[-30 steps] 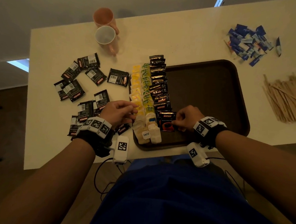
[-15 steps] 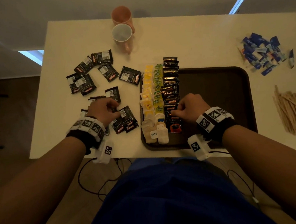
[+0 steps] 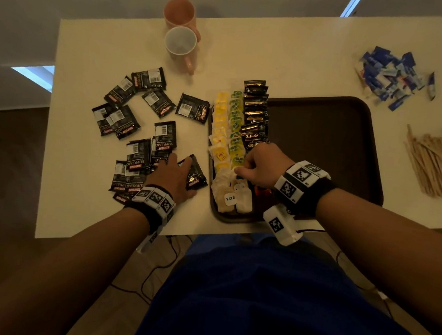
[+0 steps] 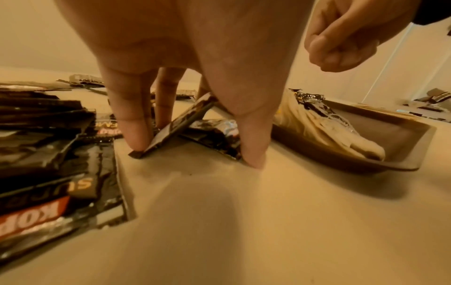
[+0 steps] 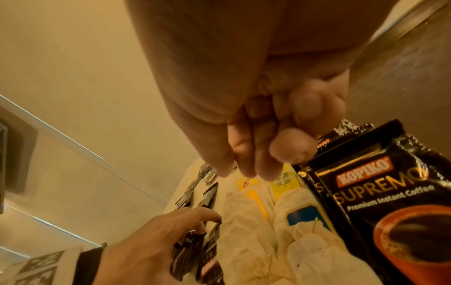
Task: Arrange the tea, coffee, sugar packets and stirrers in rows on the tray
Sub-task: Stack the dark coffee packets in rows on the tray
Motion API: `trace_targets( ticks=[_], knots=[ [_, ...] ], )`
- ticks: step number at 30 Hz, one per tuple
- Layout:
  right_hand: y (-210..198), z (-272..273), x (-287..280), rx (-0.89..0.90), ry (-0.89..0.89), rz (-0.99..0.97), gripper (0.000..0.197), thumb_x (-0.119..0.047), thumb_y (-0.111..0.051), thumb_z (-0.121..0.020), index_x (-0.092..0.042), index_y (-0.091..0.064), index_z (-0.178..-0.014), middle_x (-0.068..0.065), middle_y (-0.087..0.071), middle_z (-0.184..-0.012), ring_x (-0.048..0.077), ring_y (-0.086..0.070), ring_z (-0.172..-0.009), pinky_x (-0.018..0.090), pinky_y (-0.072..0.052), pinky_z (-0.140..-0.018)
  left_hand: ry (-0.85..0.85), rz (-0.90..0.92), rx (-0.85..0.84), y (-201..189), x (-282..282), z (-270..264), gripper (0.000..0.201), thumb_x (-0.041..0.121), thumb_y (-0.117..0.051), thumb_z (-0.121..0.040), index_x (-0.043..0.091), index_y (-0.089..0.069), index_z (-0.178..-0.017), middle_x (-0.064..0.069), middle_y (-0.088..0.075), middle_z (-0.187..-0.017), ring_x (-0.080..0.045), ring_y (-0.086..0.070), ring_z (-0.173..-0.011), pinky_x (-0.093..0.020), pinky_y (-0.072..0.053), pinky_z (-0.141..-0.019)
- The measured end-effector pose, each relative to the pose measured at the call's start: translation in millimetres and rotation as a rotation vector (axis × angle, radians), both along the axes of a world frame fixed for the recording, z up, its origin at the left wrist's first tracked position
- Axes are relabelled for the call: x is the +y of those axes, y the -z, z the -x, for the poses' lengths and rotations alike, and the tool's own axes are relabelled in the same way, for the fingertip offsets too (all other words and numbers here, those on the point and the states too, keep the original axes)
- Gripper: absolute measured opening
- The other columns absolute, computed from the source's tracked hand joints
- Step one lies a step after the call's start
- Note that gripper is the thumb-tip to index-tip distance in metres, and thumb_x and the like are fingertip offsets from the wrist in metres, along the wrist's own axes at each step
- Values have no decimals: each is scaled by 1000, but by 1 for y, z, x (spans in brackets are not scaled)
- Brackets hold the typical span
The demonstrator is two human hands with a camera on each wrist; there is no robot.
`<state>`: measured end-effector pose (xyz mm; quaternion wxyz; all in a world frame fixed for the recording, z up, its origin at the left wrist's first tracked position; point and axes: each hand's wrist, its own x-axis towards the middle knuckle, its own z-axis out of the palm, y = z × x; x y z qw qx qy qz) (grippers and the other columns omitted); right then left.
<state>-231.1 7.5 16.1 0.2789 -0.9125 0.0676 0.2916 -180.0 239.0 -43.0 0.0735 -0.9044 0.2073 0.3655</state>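
Note:
A dark brown tray [image 3: 320, 137] carries rows along its left side: yellow tea bags [image 3: 221, 131], green tea bags [image 3: 236, 127], white tea bags [image 3: 238, 199] at the front, and black coffee packets [image 3: 255, 110]. Loose black coffee packets [image 3: 129, 125] lie on the table to the left. My left hand [image 3: 178, 175] is down on them, and its thumb and fingers [image 4: 136, 135] pinch one tilted coffee packet [image 4: 178, 123]. My right hand [image 3: 259, 164] hovers over the tray's front rows, curled into a fist with nothing in it [image 5: 256, 154], beside a coffee packet [image 5: 380, 192].
A heap of blue sugar packets [image 3: 391, 76] lies at the back right and wooden stirrers [image 3: 435, 159] lie right of the tray. Two pink mugs [image 3: 179, 44] stand at the back. The tray's right part is bare. The table's front edge is close to my body.
My left hand left the tray's edge, went left and came down on the loose coffee packets. My right hand let go of the front coffee packet and shifted toward the tea bags.

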Motion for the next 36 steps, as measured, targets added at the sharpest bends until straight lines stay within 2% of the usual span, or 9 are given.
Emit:
trace_targets(
  ticks=[6, 12, 15, 19, 22, 24, 27, 30, 36],
  knots=[
    [-1, 4, 0, 1, -19, 7, 38, -37, -61, -92, -7, -70, -70, 7, -66, -67, 13, -58, -59, 17, -39, -51, -24, 103, -38, -17, -10, -8, 59, 35, -54, -96, 21, -28, -148, -14, -48, -132, -33, -56, -113, -43, -51, -90],
    [-2, 2, -3, -116, 37, -35, 33, -35, -63, -91, -7, -70, -76, 6, -68, -71, 17, -63, -66, 27, -49, -61, -138, 269, -148, -55, -20, -33, 30, 19, -50, -98, 14, -53, -127, -10, -60, -111, -27, -59, -97, -42, -52, -88],
    [-3, 1, -1, -318, 159, -135, 23, -32, -67, -89, -12, -69, -102, -1, -67, -94, 10, -60, -81, 25, -51, -75, -120, 409, -183, -84, -29, -46, 32, 15, -50, -98, 13, -55, -129, -11, -50, -117, -26, -52, -98, -37, -45, -87],
    [-4, -9, 2, -529, 101, -228, 57, -30, -72, -84, -16, -50, -135, 2, -54, -130, 15, -51, -118, 29, -42, -100, 38, 488, -48, -111, -51, -53, 18, 18, -52, -99, 7, -62, -109, -5, -46, -99, -24, -50, -92, -29, -34, -77],
    [-9, -14, -3, -434, 92, -280, 38, -24, -71, -85, -17, -61, -121, -8, -62, -104, 4, -58, -94, 16, -44, -82, 35, 585, 3, -116, -63, -48, 13, 18, -60, -96, 8, -64, -103, 0, -51, -88, -19, -51, -82, -27, -31, -67],
    [-10, -12, -9, -391, 151, -288, 22, -23, -70, -86, -18, -68, -107, -10, -65, -90, 3, -60, -80, 20, -46, -72, -57, 713, 19, -110, -66, -44, 16, 18, -68, -92, 10, -69, -105, 2, -60, -86, -16, -56, -81, -27, -38, -67],
    [-4, -6, -20, -337, 318, -365, 16, -24, -70, -85, -20, -72, -101, -5, -71, -91, 9, -67, -83, 36, -57, -78, -221, 875, 28, -100, -69, -37, 23, 17, -73, -87, 18, -72, -110, 9, -66, -90, -3, -60, -82, -15, -43, -73],
    [-1, 3, -25, -246, 386, -441, 17, -23, -70, -86, -22, -71, -104, -4, -72, -94, 10, -69, -86, 41, -59, -79, -296, 873, 46, -92, -74, -30, 15, 20, -72, -89, 19, -75, -104, 7, -69, -85, 4, -58, -73, -6, -39, -62],
    [-4, 18, -37, -199, 661, -576, 21, -10, -56, -95, -18, -58, -114, 1, -68, -102, 23, -72, -82, 39, -61, -73, -380, 835, 31, -83, -72, -36, 14, 23, -72, -90, 12, -76, -96, 3, -69, -78, -6, -61, -69, -22, -51, -65]
  ],
)
